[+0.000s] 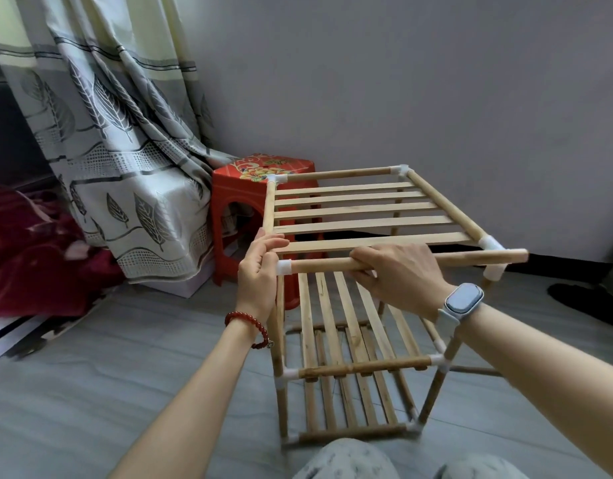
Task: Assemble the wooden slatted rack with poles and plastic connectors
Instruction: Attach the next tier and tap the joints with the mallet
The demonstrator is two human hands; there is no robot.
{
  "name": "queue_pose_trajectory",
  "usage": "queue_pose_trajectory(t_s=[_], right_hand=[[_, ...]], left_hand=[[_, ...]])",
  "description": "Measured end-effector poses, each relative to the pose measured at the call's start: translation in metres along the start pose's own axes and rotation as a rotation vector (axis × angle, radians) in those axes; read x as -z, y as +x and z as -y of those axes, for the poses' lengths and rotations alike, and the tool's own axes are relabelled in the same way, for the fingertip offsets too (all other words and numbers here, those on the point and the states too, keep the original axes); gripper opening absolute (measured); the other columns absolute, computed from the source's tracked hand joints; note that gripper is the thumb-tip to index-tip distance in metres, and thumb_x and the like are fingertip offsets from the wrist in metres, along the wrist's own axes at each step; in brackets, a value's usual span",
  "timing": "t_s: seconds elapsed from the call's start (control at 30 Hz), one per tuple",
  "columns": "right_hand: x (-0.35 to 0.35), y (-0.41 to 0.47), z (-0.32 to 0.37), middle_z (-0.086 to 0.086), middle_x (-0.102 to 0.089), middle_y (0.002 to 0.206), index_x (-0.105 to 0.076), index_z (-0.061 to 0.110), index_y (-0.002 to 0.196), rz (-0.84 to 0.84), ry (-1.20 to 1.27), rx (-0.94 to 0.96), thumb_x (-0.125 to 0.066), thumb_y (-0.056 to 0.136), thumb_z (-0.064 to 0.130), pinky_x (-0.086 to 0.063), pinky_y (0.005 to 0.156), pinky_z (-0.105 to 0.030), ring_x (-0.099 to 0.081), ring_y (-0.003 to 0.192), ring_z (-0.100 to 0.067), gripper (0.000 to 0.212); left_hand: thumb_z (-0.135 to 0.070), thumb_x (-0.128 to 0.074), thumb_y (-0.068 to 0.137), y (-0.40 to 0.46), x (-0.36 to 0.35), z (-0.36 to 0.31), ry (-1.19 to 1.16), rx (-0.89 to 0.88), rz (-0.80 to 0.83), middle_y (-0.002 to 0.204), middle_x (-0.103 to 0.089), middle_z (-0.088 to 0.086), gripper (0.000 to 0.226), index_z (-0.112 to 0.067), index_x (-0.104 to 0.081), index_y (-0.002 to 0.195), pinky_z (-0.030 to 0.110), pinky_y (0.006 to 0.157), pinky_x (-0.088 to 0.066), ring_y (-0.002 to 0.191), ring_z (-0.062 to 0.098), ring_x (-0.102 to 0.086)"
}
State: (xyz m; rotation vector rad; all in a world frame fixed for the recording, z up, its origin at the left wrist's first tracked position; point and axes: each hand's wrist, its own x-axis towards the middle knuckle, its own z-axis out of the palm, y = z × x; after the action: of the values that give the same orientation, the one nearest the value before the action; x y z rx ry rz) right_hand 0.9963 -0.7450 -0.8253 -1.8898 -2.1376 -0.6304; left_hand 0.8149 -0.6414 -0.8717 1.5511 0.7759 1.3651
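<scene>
A wooden slatted rack (pixel 353 368) stands on the floor in front of me, with lower shelves joined by white plastic connectors. Its top slatted shelf (pixel 360 209) lies across the uprights. My right hand (pixel 398 274) grips the front pole (pixel 471 257) of that shelf; the pole's right end sticks out past the front right connector (pixel 491 244). My left hand (pixel 260 267) holds the front left corner, fingers over the left side pole (pixel 268 209) beside the white connector (pixel 284 267) on the front pole's left end.
A red plastic stool (pixel 243 202) stands just behind the rack's left side, against a patterned curtain (pixel 118 150). A grey wall is behind. Dark red fabric (pixel 28 250) lies at the left. My knees (pixel 350 459) are at the bottom edge.
</scene>
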Motion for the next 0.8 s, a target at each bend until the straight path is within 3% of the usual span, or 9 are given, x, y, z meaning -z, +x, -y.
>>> queue_pose_trajectory(t_s=[0.17,0.33,0.5,0.6,0.7,0.77,0.8], right_hand=[[0.0,0.017,0.006,0.009,-0.045,0.065,-0.055,0.02,0.096,0.101,-0.079,0.035,-0.038,0.096,0.047,-0.029,0.048,-0.021,-0.042,0.052,-0.008,0.032],[-0.002,0.039,0.011,0.01,-0.039,0.057,-0.058,0.02,0.09,0.165,-0.05,0.007,-0.044,0.095,0.038,-0.028,0.047,-0.023,-0.037,0.046,-0.008,0.023],[-0.006,0.052,0.019,0.01,-0.039,0.059,-0.06,0.022,0.094,0.24,-0.011,0.022,-0.048,0.094,0.037,-0.027,0.045,-0.022,-0.037,0.048,-0.006,0.019],[-0.006,0.048,0.022,0.012,-0.037,0.059,-0.058,0.021,0.095,0.186,0.0,0.066,-0.046,0.095,0.041,-0.024,0.043,-0.017,-0.036,0.048,-0.002,0.023],[0.0,0.034,0.018,0.013,-0.048,0.069,-0.057,0.023,0.102,0.17,0.135,0.083,-0.045,0.093,0.047,-0.035,0.048,-0.014,-0.045,0.055,-0.002,0.028],[0.01,0.021,0.004,0.012,-0.056,0.081,-0.059,0.023,0.108,0.17,0.296,0.036,-0.04,0.092,0.048,-0.041,0.062,-0.017,-0.052,0.069,-0.003,0.036],[0.013,0.014,-0.008,0.01,-0.06,0.087,-0.061,0.023,0.11,0.13,0.336,0.001,-0.037,0.092,0.047,-0.041,0.071,-0.021,-0.054,0.079,-0.005,0.038]], left_hand=[[0.003,-0.031,0.095,-0.004,0.001,-0.001,-0.05,0.027,0.02,0.122,-0.053,-0.012,0.037,-0.015,-0.062,0.104,0.015,0.106,-0.021,0.131,-0.004,-0.027],[0.003,-0.028,0.095,0.001,0.005,-0.003,-0.058,0.012,0.046,0.125,-0.05,-0.014,0.042,-0.019,-0.061,0.108,-0.005,0.095,-0.02,0.135,-0.001,-0.024],[0.003,-0.029,0.095,0.003,0.017,0.004,0.004,0.001,0.034,0.134,-0.05,-0.003,0.041,-0.02,-0.061,0.106,-0.001,0.098,-0.019,0.137,0.001,-0.024],[0.003,-0.03,0.096,0.004,0.026,0.004,0.114,-0.026,0.086,0.138,-0.048,0.004,0.04,-0.022,-0.061,0.1,-0.004,0.096,-0.019,0.134,-0.002,-0.024],[-0.003,-0.032,0.098,0.001,0.029,0.003,0.237,-0.03,0.153,0.138,-0.048,0.006,0.032,-0.018,-0.06,0.1,-0.004,0.095,-0.019,0.135,0.0,-0.026],[-0.005,-0.035,0.097,-0.003,0.019,-0.001,0.397,-0.097,0.093,0.132,-0.054,0.008,0.027,-0.013,-0.061,0.101,0.008,0.107,-0.019,0.135,0.01,-0.034],[-0.004,-0.038,0.096,-0.006,0.013,-0.004,0.519,-0.155,0.032,0.126,-0.059,0.01,0.025,-0.01,-0.062,0.101,0.023,0.114,-0.015,0.133,0.016,-0.04]])
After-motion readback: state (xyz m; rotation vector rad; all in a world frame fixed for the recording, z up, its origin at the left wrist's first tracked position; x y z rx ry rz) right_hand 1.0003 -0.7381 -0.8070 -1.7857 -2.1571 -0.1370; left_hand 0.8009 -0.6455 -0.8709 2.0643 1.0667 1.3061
